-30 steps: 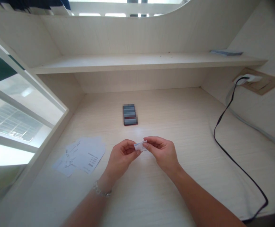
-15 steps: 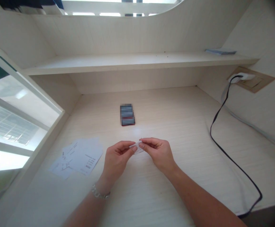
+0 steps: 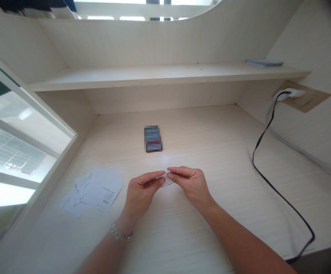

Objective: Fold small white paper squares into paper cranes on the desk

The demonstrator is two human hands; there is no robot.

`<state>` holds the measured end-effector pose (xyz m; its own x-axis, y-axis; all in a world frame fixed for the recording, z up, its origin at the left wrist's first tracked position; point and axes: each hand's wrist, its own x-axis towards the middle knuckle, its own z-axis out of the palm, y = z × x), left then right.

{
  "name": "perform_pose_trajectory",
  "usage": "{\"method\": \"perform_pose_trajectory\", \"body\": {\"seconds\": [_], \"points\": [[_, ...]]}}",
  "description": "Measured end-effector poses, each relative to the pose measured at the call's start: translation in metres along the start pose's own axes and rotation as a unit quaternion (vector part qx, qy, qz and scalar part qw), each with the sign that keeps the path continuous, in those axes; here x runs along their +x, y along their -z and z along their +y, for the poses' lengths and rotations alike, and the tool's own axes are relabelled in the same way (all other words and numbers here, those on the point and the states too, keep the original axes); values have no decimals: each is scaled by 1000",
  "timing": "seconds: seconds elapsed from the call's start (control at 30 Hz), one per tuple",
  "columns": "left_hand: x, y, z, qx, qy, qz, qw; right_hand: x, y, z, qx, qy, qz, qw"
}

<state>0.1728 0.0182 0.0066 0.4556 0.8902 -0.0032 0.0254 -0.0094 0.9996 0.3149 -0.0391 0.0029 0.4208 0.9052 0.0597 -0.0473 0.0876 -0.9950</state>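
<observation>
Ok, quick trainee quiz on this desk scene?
1. True or false: the silver chain bracelet is on the right wrist.
2. What do the bare left hand and bare right hand pinch between them? A) thin black cable B) small white paper slip C) blurred dark rectangular object
3. Which hand is nearer the loose white printed paper sheets?

Key: 1 false, it is on the left wrist; 2 B; 3 left.

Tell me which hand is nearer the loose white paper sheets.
Left: the left hand sits beside the loose white paper sheets; the right hand is farther off, beyond it.
</observation>
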Motion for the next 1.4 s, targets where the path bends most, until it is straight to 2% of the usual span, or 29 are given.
{"method": "perform_pose_trajectory", "body": {"seconds": [0.3, 0.53, 0.8, 0.93, 1.2, 1.4], "points": [[0, 0, 1, 2, -1, -4, 1000, 1, 1, 0, 7, -16, -22, 1000], [0, -1, 1, -2, 2, -18, 1000, 2, 1, -1, 30, -53, -18, 998], [1, -2, -1, -50, 60, -37, 996, 1, -1, 2, 19, -54, -25, 998], [1, -4, 0, -77, 98, -59, 991, 1, -1, 4, 9, -42, 10, 999], [2, -4, 3, -114, 171, -47, 978, -1, -5, 7, 1, -39, 25, 999], [3, 0, 0, -168, 187, -55, 966, 0, -4, 7, 14, -48, 22, 999]]}}
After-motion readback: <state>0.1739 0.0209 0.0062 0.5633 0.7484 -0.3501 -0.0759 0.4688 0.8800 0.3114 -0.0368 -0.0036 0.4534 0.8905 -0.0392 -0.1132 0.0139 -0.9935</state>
